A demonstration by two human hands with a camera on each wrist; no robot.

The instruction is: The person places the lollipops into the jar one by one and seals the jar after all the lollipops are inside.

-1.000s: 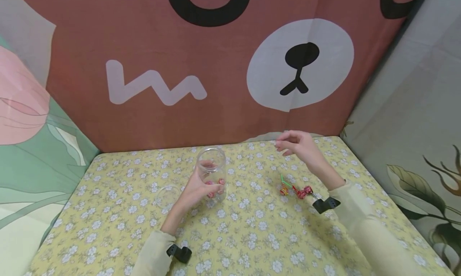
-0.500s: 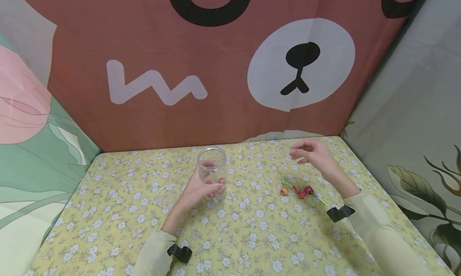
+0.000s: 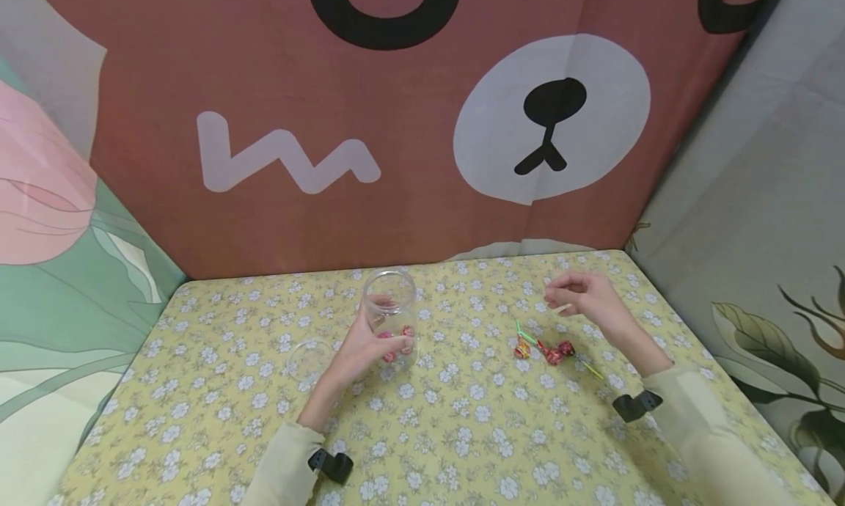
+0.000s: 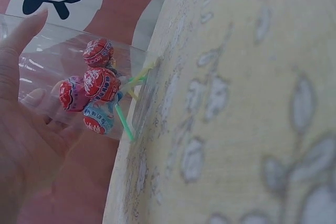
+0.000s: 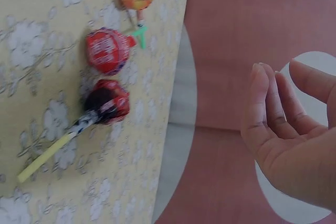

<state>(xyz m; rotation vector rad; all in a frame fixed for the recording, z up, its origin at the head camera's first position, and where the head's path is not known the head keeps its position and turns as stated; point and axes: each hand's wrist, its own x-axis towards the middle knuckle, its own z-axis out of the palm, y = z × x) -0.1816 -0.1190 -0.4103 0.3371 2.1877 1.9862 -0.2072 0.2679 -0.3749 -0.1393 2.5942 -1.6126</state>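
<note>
- Head view, centre: the left hand grips a clear jar, thumb and fingers curled round its side. The jar stands upright and uncovered, with lollipops low inside. A slack hold or sideways knock could tip it and spill them.
- Head view, right: the right hand hangs above the table, fingers loosely bent, holding nothing. Nearby lie loose lollipops, at least three. The black wrist camera is near a yellow stick; dipping the wrist might brush it and drag the candy.
- Head view, around: a clear round lid lies on the flowered tablecloth, just beside the left hand. That hand and the jar stand between lid and loose lollipops, so reaching across could hit the rim. A printed curtain hangs behind.
- Left wrist view: at least four lollipops bunch inside the jar, sticks pointing several ways near the base; another stick could likely catch among them.
- Right wrist view: nothing shows between the fingertips. Two red lollipops lie close together, an orange one beside green sticks; pulling one might shift its neighbours.
</note>
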